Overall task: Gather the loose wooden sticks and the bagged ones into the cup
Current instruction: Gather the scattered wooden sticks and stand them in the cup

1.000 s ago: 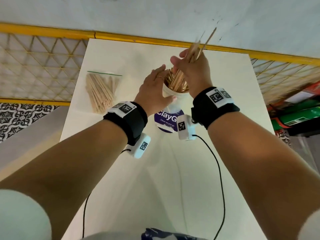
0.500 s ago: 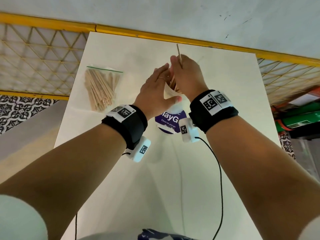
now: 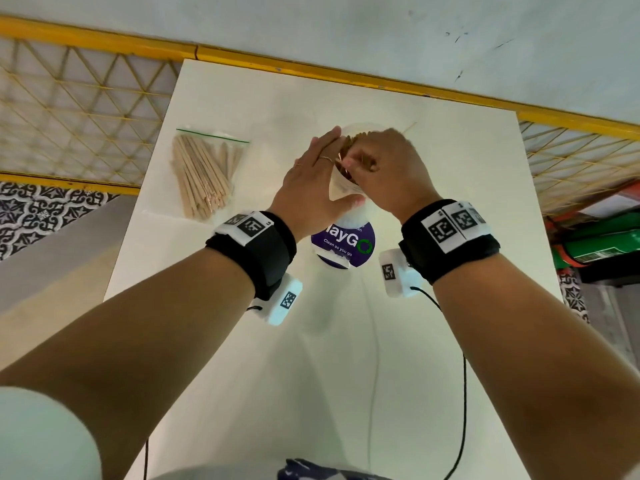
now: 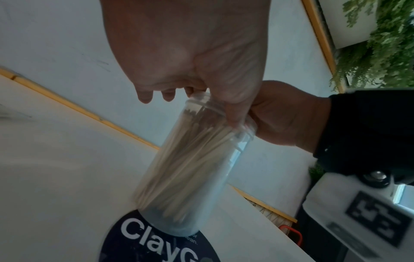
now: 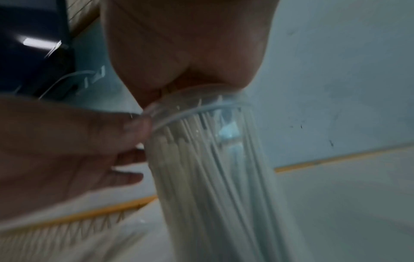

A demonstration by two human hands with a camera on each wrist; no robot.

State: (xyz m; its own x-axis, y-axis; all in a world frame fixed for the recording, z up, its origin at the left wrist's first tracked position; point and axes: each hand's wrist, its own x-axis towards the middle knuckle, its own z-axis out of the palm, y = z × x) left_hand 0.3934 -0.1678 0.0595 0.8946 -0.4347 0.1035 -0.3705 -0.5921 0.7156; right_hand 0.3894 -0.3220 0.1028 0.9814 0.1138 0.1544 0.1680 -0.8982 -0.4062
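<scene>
We see two hands and one cup (image 3: 341,188) on one white table (image 3: 450,174). The cup is clear plastic and stands on one round purple sticker (image 3: 346,245) near the middle of the table. It is full of thin wooden sticks (image 4: 179,168), too many for us to count. Our left hand (image 3: 311,192) has the cup in its grip, with the thumb on one side of the rim and the fingers on the other. Our right hand (image 3: 388,168) sits over the mouth of the cup with its fingers curled down among the stick tops; we cannot tell if its grip pinches any of them. One clear bag of sticks (image 3: 204,174) lies flat on the table, well to the left of the cup. Each wrist wears one black band.
</scene>
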